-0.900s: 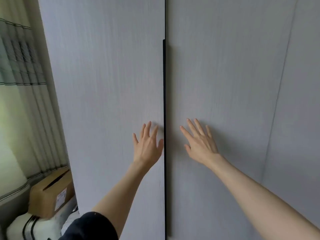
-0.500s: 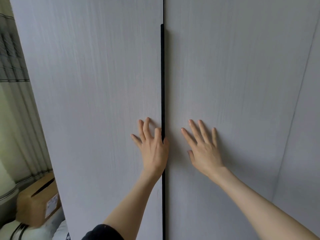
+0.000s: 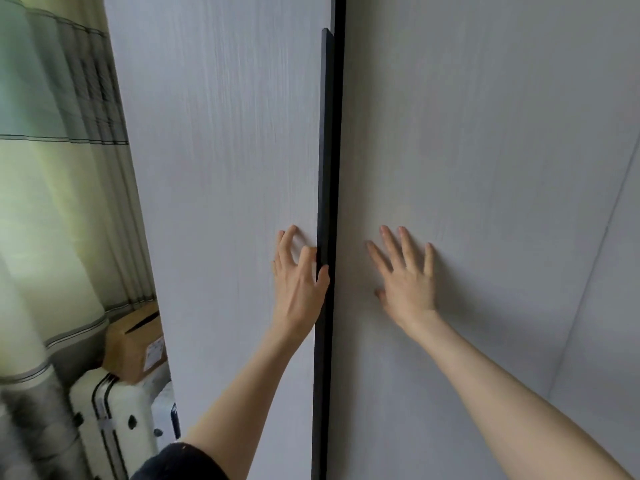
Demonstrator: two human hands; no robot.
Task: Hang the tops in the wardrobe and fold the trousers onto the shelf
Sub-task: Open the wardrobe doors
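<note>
Two pale grey wardrobe doors fill the view, the left door point(image 3: 225, 168) and the right door point(image 3: 485, 150). A long black handle strip point(image 3: 325, 150) runs down the left door's inner edge. My left hand point(image 3: 299, 282) has bent fingers on the left door beside the strip, and its thumb hooks over the strip. My right hand point(image 3: 407, 282) lies flat on the right door with its fingers spread. A narrow dark gap shows between the doors. No tops or trousers are in view, and the wardrobe's inside is hidden.
Green striped curtains point(image 3: 59, 168) hang at the left. Below them a cardboard box point(image 3: 136, 344) rests on a white suitcase point(image 3: 110, 417) beside the wardrobe. A further wardrobe panel point(image 3: 609, 306) stands at the right edge.
My left hand's fingers have bent and its thumb has moved onto the black strip. The gap between the doors looks wider. My right hand stays flat on the right door.
</note>
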